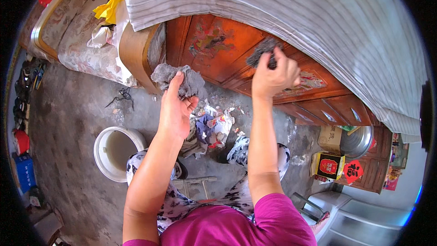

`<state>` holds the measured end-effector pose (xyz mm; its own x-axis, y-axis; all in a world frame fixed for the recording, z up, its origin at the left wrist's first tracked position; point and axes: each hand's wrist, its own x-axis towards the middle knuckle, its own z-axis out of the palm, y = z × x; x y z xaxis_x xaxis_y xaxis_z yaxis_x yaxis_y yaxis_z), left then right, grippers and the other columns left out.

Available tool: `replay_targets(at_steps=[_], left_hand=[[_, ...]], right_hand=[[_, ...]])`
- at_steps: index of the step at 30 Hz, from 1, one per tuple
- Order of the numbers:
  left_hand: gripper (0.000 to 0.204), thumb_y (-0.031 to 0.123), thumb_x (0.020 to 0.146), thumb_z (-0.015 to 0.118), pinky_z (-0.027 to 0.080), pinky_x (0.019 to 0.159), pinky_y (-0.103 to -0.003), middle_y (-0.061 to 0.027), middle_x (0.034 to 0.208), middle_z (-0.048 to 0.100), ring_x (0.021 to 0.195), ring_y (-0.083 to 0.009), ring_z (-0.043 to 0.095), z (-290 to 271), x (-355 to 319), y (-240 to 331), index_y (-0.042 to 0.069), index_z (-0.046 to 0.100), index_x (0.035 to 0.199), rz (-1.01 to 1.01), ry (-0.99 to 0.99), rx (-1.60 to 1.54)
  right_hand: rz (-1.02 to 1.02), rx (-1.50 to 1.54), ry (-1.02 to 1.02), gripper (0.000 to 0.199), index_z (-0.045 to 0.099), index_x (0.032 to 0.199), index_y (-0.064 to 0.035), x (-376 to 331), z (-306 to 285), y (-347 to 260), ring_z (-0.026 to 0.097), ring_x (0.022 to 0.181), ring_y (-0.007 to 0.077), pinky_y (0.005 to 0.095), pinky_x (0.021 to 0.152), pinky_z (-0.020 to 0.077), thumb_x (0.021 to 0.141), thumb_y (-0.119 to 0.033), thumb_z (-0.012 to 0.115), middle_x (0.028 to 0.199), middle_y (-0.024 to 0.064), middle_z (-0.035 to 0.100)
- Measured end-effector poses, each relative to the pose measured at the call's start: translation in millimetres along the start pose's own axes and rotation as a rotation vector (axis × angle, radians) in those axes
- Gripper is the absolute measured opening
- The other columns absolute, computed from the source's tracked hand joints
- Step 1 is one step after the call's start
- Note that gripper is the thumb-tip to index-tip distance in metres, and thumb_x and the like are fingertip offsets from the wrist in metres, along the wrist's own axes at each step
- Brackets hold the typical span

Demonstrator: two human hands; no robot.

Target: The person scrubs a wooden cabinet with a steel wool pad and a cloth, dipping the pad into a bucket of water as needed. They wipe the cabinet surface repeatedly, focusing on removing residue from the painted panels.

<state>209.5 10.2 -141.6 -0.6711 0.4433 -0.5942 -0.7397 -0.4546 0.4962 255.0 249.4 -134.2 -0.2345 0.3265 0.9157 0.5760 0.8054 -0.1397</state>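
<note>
Left hand (175, 105): fingers curled loosely around a crumpled grey rag (181, 81), thumb up along its front; the rag bulges out above the palm, held in the air in front of the wooden cabinet.

Right hand (273, 75): closed tightly on a dark grey scouring wad (263, 51), pressing it against the painted orange-red wooden cabinet door (218, 45). The wad touches the door near its upper edge, just under the striped grey cloth (273, 9) that drapes over the cabinet top.

Below the hands, on the grey concrete floor (73, 123): a heap of torn coloured paper and cloth scraps (211, 125) at the cabinet's foot. White plastic bucket (116, 151) stands left of the person's knees, holding cloudy water.
</note>
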Motion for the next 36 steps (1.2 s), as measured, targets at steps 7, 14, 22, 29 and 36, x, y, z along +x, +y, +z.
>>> replay_targets(at_steps=[7,14,22,29,36], left_hand=[[0.038,0.045,0.093,0.075,0.047,0.075,-0.031,0.0018,0.102,0.07,0.082,-0.0133,0.059,7.2,-3.6,-3.4,0.019,0.063,0.118,-0.015,0.008,-0.001],[0.038,0.045,0.093,0.075,0.048,0.075,-0.031,0.0021,0.101,0.071,0.077,-0.0142,0.06,9.4,0.3,-4.9,0.018,0.064,0.117,-0.016,0.041,0.004],[0.038,0.045,0.092,0.076,0.048,0.073,-0.029,0.0015,0.101,0.071,0.076,-0.0142,0.06,11.1,-0.1,-8.1,0.018,0.064,0.116,-0.015,-0.009,0.012],[0.037,0.045,0.092,0.076,0.047,0.073,-0.029,0.0023,0.102,0.071,0.081,-0.0135,0.06,12.2,-3.7,-5.5,0.018,0.065,0.115,-0.026,-0.014,0.017],[0.036,0.044,0.093,0.075,0.048,0.075,-0.029,0.0024,0.103,0.07,0.081,-0.0129,0.06,7.7,-2.4,-1.8,0.018,0.065,0.116,-0.029,0.014,0.026]], right_hand=[[-0.046,-0.033,-0.093,0.023,0.073,0.097,-0.0254,-60.0,18.6,12.9,0.056,0.087,0.0229,0.042,0.081,0.034,0.076,-0.021,0.08,0.086,-0.0008,0.054],[0.125,0.061,-0.21,0.02,0.074,0.094,-0.0208,-83.7,23.1,6.6,0.061,0.087,0.0212,0.0415,0.083,0.0375,0.075,-0.017,0.08,0.084,-0.0023,0.06],[0.046,0.063,0.037,0.024,0.074,0.099,-0.02,-1.0,5.5,6.5,0.059,0.088,0.0243,0.0432,0.083,0.0354,0.076,-0.018,0.081,0.086,0.0006,0.057],[0.017,0.037,-0.229,0.023,0.072,0.096,-0.0195,-79.5,17.5,12.5,0.062,0.091,0.0214,0.0438,0.084,0.0386,0.075,-0.015,0.08,0.089,-0.0014,0.062],[0.028,0.041,-0.044,0.023,0.073,0.097,-0.0181,9.2,-5.7,-0.4,0.061,0.088,0.0214,0.041,0.086,0.0365,0.076,-0.017,0.081,0.087,-0.0021,0.062]])
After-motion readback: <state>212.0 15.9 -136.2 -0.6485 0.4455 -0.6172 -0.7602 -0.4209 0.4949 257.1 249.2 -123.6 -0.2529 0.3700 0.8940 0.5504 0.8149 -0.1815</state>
